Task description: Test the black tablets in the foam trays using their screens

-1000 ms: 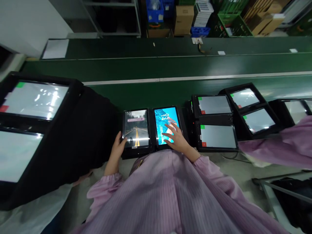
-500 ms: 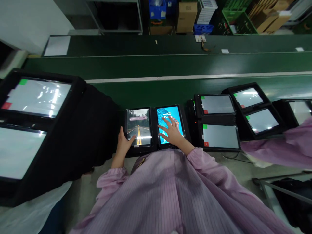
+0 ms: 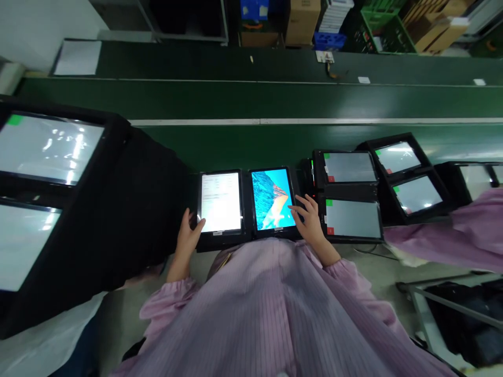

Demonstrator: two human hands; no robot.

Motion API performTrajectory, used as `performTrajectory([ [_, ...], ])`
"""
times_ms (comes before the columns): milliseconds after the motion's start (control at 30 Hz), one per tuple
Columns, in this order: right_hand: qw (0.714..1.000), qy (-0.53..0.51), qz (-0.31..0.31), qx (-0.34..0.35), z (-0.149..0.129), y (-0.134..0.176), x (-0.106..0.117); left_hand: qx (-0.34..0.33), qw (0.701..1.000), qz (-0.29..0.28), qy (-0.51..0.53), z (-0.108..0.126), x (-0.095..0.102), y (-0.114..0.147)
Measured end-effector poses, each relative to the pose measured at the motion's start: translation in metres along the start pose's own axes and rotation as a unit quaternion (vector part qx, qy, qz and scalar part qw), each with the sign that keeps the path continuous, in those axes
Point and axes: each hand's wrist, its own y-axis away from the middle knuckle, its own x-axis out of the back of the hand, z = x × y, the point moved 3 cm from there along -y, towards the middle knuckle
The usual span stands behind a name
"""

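Two tablets lie side by side in black holders in front of me. The left tablet (image 3: 220, 202) glows with a mostly white page of faint text lines. A blue and orange mountain picture fills the right tablet (image 3: 272, 196). My left hand (image 3: 187, 234) is at the lower left corner of the left tablet, thumb apart from the fingers, with the thumb tip by the screen's edge. At the right edge of the right tablet, my right hand (image 3: 309, 217) has its fingers spread, the fingertips over or close to the frame. Neither hand holds anything.
Black holders with pale grey screens stand on the left (image 3: 51, 149) and right (image 3: 349, 167). A dark green belt (image 3: 220, 99) runs behind them. Green crates (image 3: 387, 31) and cartons (image 3: 302, 21) sit at the back. A pink sleeve (image 3: 471, 230) shows at far right.
The left tablet's screen went from a road picture to a white page; the right one lost its large digits. My right hand moved right off the screen, and my left hand shifted slightly left.
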Motion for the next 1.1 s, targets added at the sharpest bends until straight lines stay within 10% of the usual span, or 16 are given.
performTrajectory([
  [800,0.986,-0.008,-0.114,0.122,-0.028,0.018,-0.012,-0.041,0.993,-0.086,-0.075,-0.007,-0.008,0.020],
  [1100,0.996,0.039,-0.042,0.066,-0.019,0.012,-0.020,-0.034,0.999,0.002,-0.040,0.014,-0.014,-0.006],
])
